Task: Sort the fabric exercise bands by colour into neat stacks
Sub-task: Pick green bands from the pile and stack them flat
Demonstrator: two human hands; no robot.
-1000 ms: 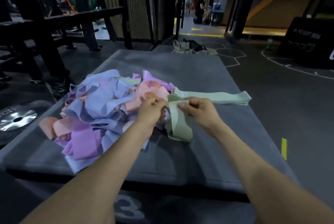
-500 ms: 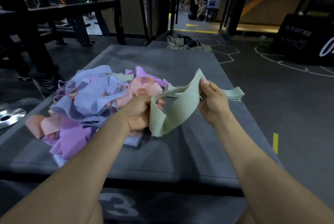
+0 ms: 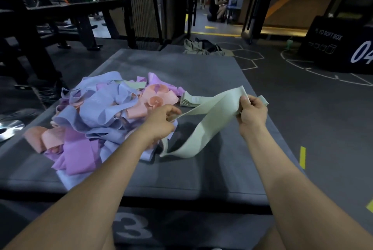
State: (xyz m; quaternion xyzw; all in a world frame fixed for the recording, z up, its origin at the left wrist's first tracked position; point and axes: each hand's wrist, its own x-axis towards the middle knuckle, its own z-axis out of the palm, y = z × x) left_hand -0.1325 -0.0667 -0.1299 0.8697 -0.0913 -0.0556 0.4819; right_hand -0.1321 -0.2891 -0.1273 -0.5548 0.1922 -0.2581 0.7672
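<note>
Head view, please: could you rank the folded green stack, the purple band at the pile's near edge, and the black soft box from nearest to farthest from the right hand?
1. Folded green stack, just left of and behind the right hand.
2. Purple band, far left, at the pile's near edge.
3. Black soft box, on the floor far back right.

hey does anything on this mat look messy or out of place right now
Yes. The mixed pile of blue, purple and peach bands is a tangled, unsorted heap on the mat's left side. The green band held between the left hand and right hand hangs twisted. Only the green stack looks neat.
</note>
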